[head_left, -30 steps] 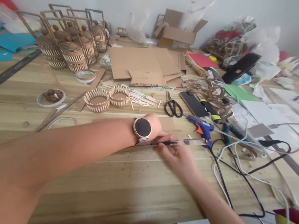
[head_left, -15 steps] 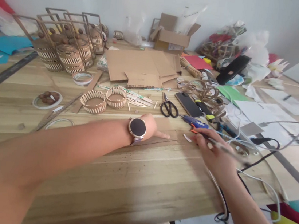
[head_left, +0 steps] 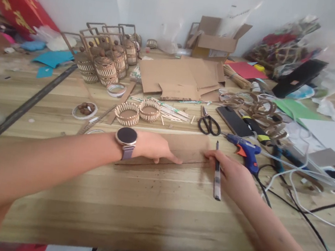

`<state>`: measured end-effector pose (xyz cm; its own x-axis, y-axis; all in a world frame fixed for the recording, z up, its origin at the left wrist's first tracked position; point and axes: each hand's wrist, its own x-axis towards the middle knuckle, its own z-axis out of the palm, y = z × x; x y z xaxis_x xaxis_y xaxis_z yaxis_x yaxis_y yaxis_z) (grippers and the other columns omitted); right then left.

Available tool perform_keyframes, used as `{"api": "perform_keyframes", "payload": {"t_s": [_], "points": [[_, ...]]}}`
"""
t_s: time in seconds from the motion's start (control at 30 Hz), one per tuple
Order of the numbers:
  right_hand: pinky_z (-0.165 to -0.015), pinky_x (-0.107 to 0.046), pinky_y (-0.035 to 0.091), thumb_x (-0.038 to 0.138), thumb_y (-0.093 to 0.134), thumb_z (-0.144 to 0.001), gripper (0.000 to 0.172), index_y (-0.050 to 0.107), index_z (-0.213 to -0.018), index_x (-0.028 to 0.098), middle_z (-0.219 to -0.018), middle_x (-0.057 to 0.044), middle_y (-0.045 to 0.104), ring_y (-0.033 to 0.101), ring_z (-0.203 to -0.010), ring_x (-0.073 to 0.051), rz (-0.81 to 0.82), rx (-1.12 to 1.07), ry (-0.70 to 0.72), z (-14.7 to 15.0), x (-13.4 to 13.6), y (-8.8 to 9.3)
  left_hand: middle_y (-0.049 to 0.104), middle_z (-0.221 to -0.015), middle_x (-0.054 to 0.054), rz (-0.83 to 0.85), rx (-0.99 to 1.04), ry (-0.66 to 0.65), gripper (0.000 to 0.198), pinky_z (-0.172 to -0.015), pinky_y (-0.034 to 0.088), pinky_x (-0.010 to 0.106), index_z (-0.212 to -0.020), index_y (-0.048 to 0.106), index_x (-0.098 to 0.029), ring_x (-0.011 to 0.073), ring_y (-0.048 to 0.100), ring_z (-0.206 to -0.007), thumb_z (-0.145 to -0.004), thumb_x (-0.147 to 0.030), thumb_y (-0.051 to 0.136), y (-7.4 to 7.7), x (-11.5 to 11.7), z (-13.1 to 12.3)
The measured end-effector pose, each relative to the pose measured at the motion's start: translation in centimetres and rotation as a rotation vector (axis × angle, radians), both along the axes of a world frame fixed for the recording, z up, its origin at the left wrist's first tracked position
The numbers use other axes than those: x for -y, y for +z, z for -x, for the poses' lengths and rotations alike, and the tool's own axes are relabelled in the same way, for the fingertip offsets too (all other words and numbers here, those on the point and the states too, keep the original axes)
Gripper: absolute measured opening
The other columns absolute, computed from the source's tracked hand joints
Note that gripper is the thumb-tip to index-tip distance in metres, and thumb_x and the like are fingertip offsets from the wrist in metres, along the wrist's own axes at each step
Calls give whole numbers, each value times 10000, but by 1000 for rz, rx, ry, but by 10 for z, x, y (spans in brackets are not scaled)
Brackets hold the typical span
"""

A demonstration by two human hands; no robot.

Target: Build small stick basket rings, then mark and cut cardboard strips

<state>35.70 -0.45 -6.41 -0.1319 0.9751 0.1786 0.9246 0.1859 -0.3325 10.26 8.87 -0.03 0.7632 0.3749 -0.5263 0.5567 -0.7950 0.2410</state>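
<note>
My left hand (head_left: 155,146), with a watch on its wrist, lies on a flat strip of cardboard (head_left: 192,143) on the table. Its index finger points right and presses near the strip's front edge; it grips nothing. At the strip's right end, my right hand (head_left: 226,166) holds a pen (head_left: 217,179), its dark end pointing away from me and its clear barrel towards me. The right fingertips touch the cardboard's edge. Just beyond this hand lies a blue glue gun (head_left: 246,148) with an orange trigger. Black-handled scissors (head_left: 209,124) rest behind the strip.
Two slatted rings (head_left: 126,114) stand behind my left hand, near loose sticks (head_left: 172,111). Several small lanterns with handles (head_left: 105,68) stand back left. Larger cardboard sheets (head_left: 171,74) lie at the back. A phone (head_left: 235,121) and tangled cables (head_left: 297,196) are on the right.
My right hand has moved left to the cardboard's end, and the pen has swung to point away from me. My left hand has slid left along the strip. The view has turned left.
</note>
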Motion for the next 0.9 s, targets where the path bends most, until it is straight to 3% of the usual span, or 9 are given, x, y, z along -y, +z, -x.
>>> {"api": "perform_keyframes", "payload": {"t_s": [0.1, 0.27, 0.43, 0.57, 0.7, 0.83, 0.9], "points": [[-585, -327, 459, 263, 456, -869, 285, 693, -1026, 249, -850, -68, 762, 697, -721, -268, -18, -26, 12, -2, -1, -2, 776, -1042, -43, -3, -103, -73, 750, -677, 381, 230, -1494, 354, -498, 173, 660, -817, -920, -30, 464, 3, 3, 31], [-572, -351, 472, 273, 466, -835, 279, 692, -997, 267, -869, -65, 765, 713, -720, -289, -20, -5, 1, -2, -2, -3, 745, -1112, -26, -10, -132, -24, 757, -693, 377, 206, -1512, 305, -488, 165, 633, -842, -911, -112, 572, 3, 6, 67], [-546, -381, 469, 327, 488, -826, 252, 694, -967, 290, -856, -67, 764, 715, -702, -321, 12, -5, -18, -6, -5, -2, 735, -1040, -13, -25, -138, -37, 795, -660, 375, 199, -1513, 323, -474, 165, 632, -829, -878, -64, 571, 0, 8, 78], [-653, -409, 511, 389, 459, -913, 268, 701, -986, 298, -910, -91, 771, 718, -786, -316, -32, -49, 40, -2, -7, 4, 739, -993, -41, 8, -106, -1, 781, -653, 381, 190, -1490, 376, -477, 151, 619, -794, -855, -76, 590, -3, 7, 77], [-814, -397, 537, 403, 480, -951, 320, 716, -1133, 286, -1036, -80, 752, 700, -943, -274, -101, -202, 147, 32, 1, 15, 740, -1008, -65, 19, -108, 26, 790, -671, 379, 199, -1475, 374, -514, 149, 607, -765, -857, -76, 598, -6, 5, 79], [-653, -282, 525, 326, 514, -945, 277, 755, -1078, 291, -870, -54, 719, 683, -756, -183, 54, -452, 363, 90, 13, 20, 740, -980, -70, 7, -82, -20, 807, -663, 369, 204, -1471, 349, -550, 147, 609, -756, -870, -66, 584, -10, 2, 82], [-637, -260, 512, 272, 535, -913, 243, 756, -1015, 272, -862, -36, 725, 674, -715, -158, 152, -554, 449, 116, 16, 19, 748, -951, -83, -14, -33, 24, 797, -658, 372, 203, -1417, 430, -573, 141, 619, -741, -832, -71, 636, -11, 2, 82]]}}
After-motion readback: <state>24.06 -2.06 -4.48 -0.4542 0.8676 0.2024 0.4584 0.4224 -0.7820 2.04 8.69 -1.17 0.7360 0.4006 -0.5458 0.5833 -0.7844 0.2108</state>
